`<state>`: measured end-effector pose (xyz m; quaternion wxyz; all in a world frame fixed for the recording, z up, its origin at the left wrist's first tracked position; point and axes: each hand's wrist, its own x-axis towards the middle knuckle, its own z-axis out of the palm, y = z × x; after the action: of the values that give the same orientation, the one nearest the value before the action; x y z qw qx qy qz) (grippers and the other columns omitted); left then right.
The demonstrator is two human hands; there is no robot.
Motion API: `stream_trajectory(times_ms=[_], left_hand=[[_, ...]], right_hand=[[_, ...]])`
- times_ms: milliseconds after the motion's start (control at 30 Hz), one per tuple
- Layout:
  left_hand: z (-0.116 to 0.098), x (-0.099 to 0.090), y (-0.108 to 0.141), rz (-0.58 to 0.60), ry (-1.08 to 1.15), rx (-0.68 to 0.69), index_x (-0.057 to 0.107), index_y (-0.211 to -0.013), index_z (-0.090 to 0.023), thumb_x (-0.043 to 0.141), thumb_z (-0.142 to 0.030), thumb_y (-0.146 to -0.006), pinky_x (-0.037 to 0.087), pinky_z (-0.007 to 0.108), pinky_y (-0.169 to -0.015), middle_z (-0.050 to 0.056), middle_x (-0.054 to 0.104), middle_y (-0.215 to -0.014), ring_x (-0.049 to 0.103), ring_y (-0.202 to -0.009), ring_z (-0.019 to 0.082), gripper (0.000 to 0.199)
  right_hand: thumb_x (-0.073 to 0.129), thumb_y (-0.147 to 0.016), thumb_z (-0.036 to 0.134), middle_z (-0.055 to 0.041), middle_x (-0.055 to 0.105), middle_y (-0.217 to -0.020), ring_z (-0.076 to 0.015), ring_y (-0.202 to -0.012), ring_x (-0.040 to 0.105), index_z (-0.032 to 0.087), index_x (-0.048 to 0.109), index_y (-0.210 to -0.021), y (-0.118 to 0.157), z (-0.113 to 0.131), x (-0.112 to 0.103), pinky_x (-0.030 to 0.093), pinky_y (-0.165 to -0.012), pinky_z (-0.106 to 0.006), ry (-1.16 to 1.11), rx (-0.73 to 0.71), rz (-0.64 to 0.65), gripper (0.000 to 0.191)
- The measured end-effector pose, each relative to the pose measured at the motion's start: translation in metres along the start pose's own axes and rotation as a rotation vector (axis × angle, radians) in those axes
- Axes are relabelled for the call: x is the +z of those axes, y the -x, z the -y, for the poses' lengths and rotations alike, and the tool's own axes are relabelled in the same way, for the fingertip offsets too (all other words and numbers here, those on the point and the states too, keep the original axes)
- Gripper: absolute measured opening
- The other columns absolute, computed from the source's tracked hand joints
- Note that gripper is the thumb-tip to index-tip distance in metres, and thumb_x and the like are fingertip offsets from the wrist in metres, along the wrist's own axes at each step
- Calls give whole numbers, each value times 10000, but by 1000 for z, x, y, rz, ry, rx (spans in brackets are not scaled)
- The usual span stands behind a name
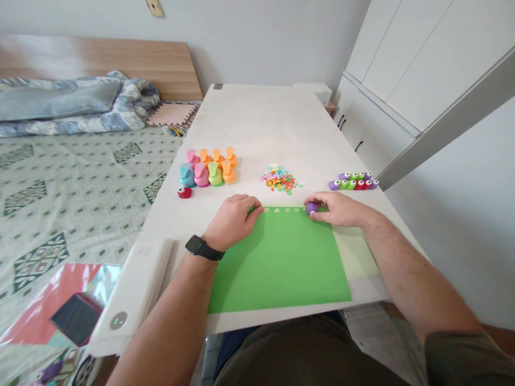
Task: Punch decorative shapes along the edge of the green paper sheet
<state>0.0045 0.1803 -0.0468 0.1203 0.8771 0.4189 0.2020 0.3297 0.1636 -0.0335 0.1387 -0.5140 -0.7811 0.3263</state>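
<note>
Pinching green sheet (279, 257) at far edge with left grip (235, 219), pinched tight; clasping purple punch (311, 207) there, farther right, with right grip (337, 208), white eye on near side, long axis unclear. Showing around: bed (80, 177), then white surface (277, 123) with large punches (201, 174), confetti (280, 179), small punches (351, 184), then cabinet (402, 59).

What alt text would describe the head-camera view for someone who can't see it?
A person's right hand holds a small purple craft punch at the far edge of green paper, beside a row of punched shapes; the left hand holds that edge. Beyond, on a white table, colorful paper cutouts lie between larger punches and mini punches.
</note>
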Motion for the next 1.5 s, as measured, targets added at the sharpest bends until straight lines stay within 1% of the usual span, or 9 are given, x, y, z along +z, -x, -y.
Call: stream_trajectory(times_ms=[267, 533, 733, 900, 1100, 1267, 1500], left_hand=[[0, -1, 0, -6, 3, -5, 663, -942, -191, 482, -339, -1008, 475, 375, -841, 74, 695, -895, 628, -874, 228, 243], [1, 1, 0, -3, -1, -11, 673, -945, -190, 479, -349, -1010, 480, 377, -840, 77, 699, -891, 633, -870, 229, 259], [1, 0, 0, -10, 14, -5, 670, -945, -190, 475, -344, -1012, 480, 375, -840, 75, 697, -894, 630, -868, 225, 257], [0, 0, 0, -13, 17, -5, 674, -944, -188, 494, -335, -1008, 471, 370, -837, 70, 695, -890, 625, -867, 225, 241], [0, 0, 0, -12, 23, -5, 672, -949, -188, 488, -338, -1011, 473, 368, -842, 71, 695, -899, 626, -872, 222, 245], [0, 1, 0, -13, 18, 1, 668, -945, -187, 487, -340, -1011, 473, 369, -841, 73, 694, -894, 626, -871, 223, 247], [1, 2, 0, -22, 17, 10, 668, -943, -185, 485, -347, -1016, 476, 372, -846, 71, 698, -903, 633, -879, 224, 255]], right_hand=[[723, -841, 306, -50, 749, -1137, -231, -1013, 694, 246, 698, -1193, 1, -1, -2, 516, -938, -380, -6, -19, 11, 358], [724, -844, 300, -55, 747, -1151, -239, -1000, 694, 258, 697, -1213, 2, 0, 0, 526, -922, -384, 20, -16, -4, 372], [747, -817, 287, -56, 747, -1140, -244, -988, 691, 262, 705, -1187, 3, 1, 1, 531, -909, -388, 40, -17, -7, 373], [750, -810, 296, -52, 750, -1127, -248, -981, 692, 265, 709, -1175, 3, 1, 2, 526, -902, -392, 15, 0, -21, 369], [739, -817, 299, -54, 747, -1129, -254, -981, 690, 273, 718, -1168, 2, 1, 3, 522, -903, -398, 29, -29, -25, 353], [753, -790, 271, -56, 748, -1100, -255, -960, 688, 264, 734, -1135, 2, 3, 3, 520, -885, -393, 68, -45, -33, 346], [749, -800, 271, -69, 737, -1108, -235, -962, 679, 221, 700, -1148, 3, 5, 3, 515, -876, -360, 105, -11, -25, 356]])
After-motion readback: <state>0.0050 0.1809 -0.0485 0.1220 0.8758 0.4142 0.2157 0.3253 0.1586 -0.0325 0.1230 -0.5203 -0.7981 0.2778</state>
